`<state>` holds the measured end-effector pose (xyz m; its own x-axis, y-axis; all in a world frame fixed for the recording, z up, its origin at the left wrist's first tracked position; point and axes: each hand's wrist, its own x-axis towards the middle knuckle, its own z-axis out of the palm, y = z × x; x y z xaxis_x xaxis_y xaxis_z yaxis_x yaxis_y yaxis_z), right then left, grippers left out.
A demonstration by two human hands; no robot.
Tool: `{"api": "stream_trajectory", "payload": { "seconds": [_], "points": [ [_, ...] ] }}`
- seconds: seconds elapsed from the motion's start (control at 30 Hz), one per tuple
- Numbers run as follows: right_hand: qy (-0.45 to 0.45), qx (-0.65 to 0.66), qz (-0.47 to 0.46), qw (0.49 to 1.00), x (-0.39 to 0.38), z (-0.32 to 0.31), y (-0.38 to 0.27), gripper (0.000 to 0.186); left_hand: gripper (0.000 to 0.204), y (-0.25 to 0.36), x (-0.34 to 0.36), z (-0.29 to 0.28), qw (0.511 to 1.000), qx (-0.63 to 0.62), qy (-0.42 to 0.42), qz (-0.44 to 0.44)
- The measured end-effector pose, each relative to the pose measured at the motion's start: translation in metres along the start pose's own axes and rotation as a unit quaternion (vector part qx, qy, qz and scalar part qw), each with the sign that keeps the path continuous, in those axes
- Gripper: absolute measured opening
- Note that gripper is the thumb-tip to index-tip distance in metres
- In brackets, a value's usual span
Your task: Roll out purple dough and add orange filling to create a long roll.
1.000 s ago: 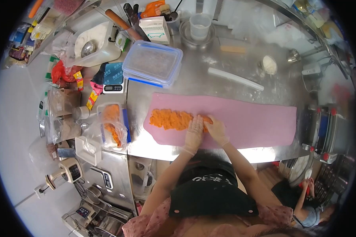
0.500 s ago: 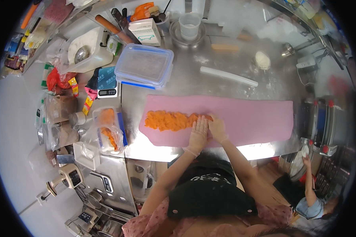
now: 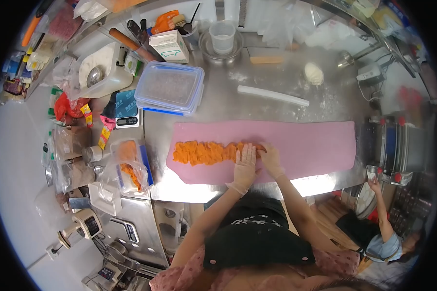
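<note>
A long pink sheet of rolled dough (image 3: 306, 150) lies across the steel table. Mashed orange filling (image 3: 194, 153) forms a thick strip along its left half. My left hand (image 3: 245, 167), in a thin clear glove, rests flat with fingers stretched over the right part of the strip. Just beside it, my right hand (image 3: 272, 161), also gloved, has its fingers curled around a darker lump of the filling at the strip's right end. To the left, more orange filling sits in a plastic-covered container (image 3: 131, 167).
Behind the dough lie a white rolling pin (image 3: 273, 95), a lidded plastic box (image 3: 170, 86), a pale dough ball (image 3: 313, 74) and a wooden-edged scraper (image 3: 266, 59). A digital scale (image 3: 127, 121) stands at left. Another person (image 3: 383, 237) works at lower right.
The whole view has shifted slightly, moving the table things left. Orange filling now reaches a little farther under my hands, which stay close together at the strip's right end.
</note>
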<state>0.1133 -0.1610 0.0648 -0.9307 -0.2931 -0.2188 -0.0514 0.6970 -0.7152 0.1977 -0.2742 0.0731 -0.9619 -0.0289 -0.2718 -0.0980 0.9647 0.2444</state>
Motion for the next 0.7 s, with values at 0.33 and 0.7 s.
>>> {"api": "stream_trajectory", "payload": {
  "seconds": [0.33, 0.7],
  "points": [
    [-0.067, -0.155, 0.037, 0.985, -0.009, -0.014, 0.005, 0.043, 0.087, -0.003, 0.004, 0.007, 0.996, -0.050, 0.032, 0.073],
    [-0.029, -0.317, -0.295, 0.901, 0.000, -0.018, -0.019, 0.040, 0.062, -0.042, -0.029, -0.010, 0.986, -0.105, 0.099, 0.086]
  ]
}}
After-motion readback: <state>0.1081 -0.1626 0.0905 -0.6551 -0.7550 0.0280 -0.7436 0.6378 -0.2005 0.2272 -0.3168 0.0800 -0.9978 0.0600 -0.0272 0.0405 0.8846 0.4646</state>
